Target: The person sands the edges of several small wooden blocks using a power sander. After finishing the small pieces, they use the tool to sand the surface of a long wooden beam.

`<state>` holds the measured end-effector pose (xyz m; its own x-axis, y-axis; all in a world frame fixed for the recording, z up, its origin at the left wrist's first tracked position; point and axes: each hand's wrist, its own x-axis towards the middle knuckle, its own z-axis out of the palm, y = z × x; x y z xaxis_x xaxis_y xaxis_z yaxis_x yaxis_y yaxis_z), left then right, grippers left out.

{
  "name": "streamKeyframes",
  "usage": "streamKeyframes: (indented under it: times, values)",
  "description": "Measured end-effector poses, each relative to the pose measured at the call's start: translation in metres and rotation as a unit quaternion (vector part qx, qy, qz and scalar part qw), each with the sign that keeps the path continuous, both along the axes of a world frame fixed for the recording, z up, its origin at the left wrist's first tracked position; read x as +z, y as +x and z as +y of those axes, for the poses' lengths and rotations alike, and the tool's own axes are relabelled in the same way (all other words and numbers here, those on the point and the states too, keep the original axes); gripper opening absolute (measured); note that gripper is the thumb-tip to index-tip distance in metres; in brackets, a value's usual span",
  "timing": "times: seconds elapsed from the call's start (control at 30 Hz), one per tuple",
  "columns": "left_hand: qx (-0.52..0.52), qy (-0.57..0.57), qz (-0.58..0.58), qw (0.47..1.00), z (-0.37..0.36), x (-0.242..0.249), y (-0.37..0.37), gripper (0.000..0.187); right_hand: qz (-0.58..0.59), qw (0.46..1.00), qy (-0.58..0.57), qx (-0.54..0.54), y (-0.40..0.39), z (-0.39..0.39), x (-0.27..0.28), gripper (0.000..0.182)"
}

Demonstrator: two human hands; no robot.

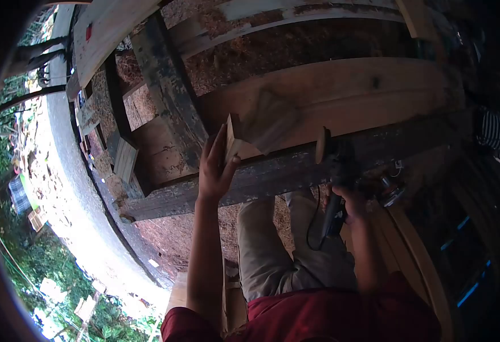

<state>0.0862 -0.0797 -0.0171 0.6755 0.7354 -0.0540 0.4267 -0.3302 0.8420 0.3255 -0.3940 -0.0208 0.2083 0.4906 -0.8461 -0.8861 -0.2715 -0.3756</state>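
Note:
My left hand (215, 171) grips a small wooden block (234, 139) by its edge, above the near beam of the workbench. The fingers lie along the block's left side, with the thumb on the near side. In my right hand (349, 200) is a dark angle grinder (341, 165), held by its body, a cord looping down from it. Its round tan disc (322, 145) faces left toward the block, with a gap between them. Just behind the block, another wooden piece (272, 119) lies on the wide plank (329, 91); it looks blurred.
A dark, worn beam (261, 176) runs along the bench's near side. A weathered crosspiece (167, 85) spans the left part. Stacked block ends (125, 159) sit at the left corner. Another metallic tool (391, 191) rests right of my right hand. Sawdust (176, 239) covers the ground.

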Motion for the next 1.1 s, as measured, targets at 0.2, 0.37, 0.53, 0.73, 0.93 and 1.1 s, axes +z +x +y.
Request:
streamKeyframes:
  times: [0.2,0.37,0.53,0.73,0.93,1.1]
  values:
    - [-0.005,-0.24,-0.046,0.97,-0.018,-0.016,0.019,0.061,-0.014,1.0,0.017,0.008,-0.002,-0.007,0.013,0.025]
    - [0.032,-0.236,-0.039,0.97,-0.025,-0.03,0.035,0.054,-0.017,0.999,0.027,0.012,-0.004,-0.02,0.0,0.024]
    - [0.046,-0.188,0.014,0.981,-0.019,-0.045,0.052,0.039,-0.012,1.0,0.016,-0.003,-0.007,-0.019,0.0,0.023]
    - [0.038,0.03,0.122,0.991,-0.018,-0.045,0.078,0.029,-0.01,1.0,0.001,-0.017,-0.012,-0.012,0.005,0.022]
    - [0.06,0.037,0.234,0.97,-0.032,-0.043,0.088,0.048,-0.02,1.0,-0.014,-0.002,-0.012,-0.01,0.005,0.019]
    - [0.116,0.061,0.079,0.988,-0.054,-0.05,0.064,0.047,-0.014,1.0,-0.021,-0.009,-0.014,-0.013,0.0,0.017]
